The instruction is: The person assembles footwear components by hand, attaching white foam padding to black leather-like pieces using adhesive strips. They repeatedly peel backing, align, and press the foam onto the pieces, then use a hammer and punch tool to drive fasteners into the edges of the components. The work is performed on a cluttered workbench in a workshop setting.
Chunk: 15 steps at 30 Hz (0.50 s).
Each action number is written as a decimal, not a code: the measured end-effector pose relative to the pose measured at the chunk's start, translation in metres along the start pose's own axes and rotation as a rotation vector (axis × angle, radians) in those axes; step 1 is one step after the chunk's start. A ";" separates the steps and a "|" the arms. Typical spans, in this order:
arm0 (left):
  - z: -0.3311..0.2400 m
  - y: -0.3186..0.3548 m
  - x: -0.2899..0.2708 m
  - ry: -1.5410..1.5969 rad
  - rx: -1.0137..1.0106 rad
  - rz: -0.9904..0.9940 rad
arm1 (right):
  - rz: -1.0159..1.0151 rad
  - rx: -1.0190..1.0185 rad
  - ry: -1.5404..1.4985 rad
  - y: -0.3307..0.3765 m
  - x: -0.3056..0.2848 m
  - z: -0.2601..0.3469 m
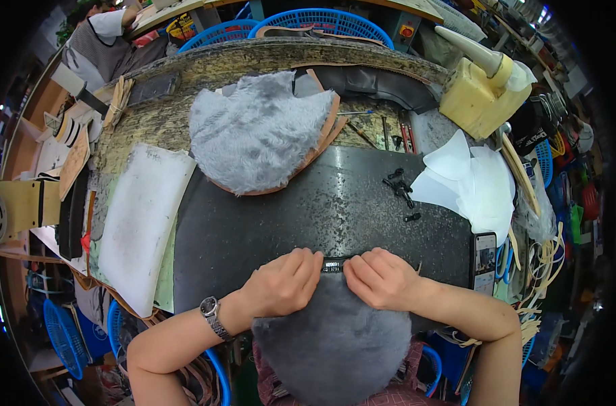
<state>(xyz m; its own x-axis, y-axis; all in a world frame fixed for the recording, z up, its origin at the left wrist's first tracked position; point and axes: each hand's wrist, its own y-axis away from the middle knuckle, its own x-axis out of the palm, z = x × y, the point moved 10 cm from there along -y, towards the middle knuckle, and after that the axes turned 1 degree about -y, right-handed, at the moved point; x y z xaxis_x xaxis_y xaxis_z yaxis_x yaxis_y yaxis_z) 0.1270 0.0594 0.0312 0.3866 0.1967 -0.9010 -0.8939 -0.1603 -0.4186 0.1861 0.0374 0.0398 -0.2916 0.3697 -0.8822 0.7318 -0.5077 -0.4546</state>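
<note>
My left hand and my right hand are both closed on the upper edge of a grey fuzzy fabric piece. It hangs over the near edge of the work surface toward my lap. A small black label with pale printing shows at that edge, between my two hands. Both fists rest low over a dark speckled mat. Fingertips are curled in, so their exact hold is partly hidden. Beyond them lies a stack of grey furry pieces with tan edges.
Small black parts lie on the mat. White sheets, a phone and a yellow block stand at the right. A white slab lies left. Blue baskets sit beyond the bench; another person is far left.
</note>
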 end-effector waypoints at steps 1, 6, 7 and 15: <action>-0.003 -0.002 -0.002 0.003 0.069 -0.020 | 0.017 0.006 -0.009 0.000 0.002 0.000; -0.017 0.001 0.010 -0.221 0.190 0.137 | 0.058 -0.016 -0.002 0.002 0.009 0.003; -0.020 0.000 0.011 -0.278 0.235 0.189 | 0.069 -0.028 0.004 0.002 0.011 0.005; 0.002 0.005 0.015 0.083 0.125 0.370 | 0.338 0.166 -0.351 0.024 0.005 -0.020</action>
<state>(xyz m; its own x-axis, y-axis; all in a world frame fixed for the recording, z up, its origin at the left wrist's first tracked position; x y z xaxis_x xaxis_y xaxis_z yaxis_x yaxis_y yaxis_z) 0.1275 0.0634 0.0159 0.0457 0.0678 -0.9967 -0.9950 -0.0853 -0.0514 0.2146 0.0428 0.0274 -0.2659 -0.1057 -0.9582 0.7214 -0.6812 -0.1250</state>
